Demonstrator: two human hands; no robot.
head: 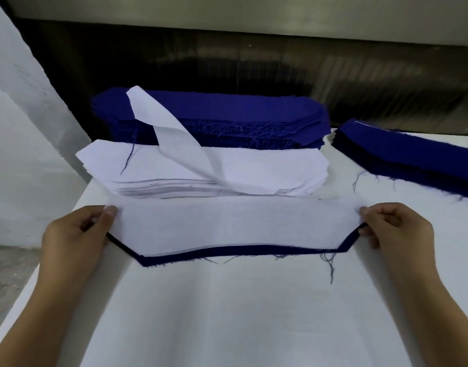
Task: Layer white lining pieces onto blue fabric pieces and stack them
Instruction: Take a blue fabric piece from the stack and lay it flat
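White lining (235, 223) on frayed blue fabric (227, 252); left hand (73, 234), right hand (397, 229), end-pinch each.

A white lining piece (235, 223) lies flat on a blue fabric piece (227, 254), leaving a blue border along the near edge. Its ends are pinched in the fingers of the left hand (73, 234) and right hand (397, 229). Just beyond the fingers sits the white lining stack (254, 168), its top sheet curled up. The blue stack (227, 112) lies behind it.

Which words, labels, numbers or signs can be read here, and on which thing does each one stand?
No text can be read.
White lining piece, blue fabric stack, table: no print.
Faint marks on the white panel at left: too blurred to read.
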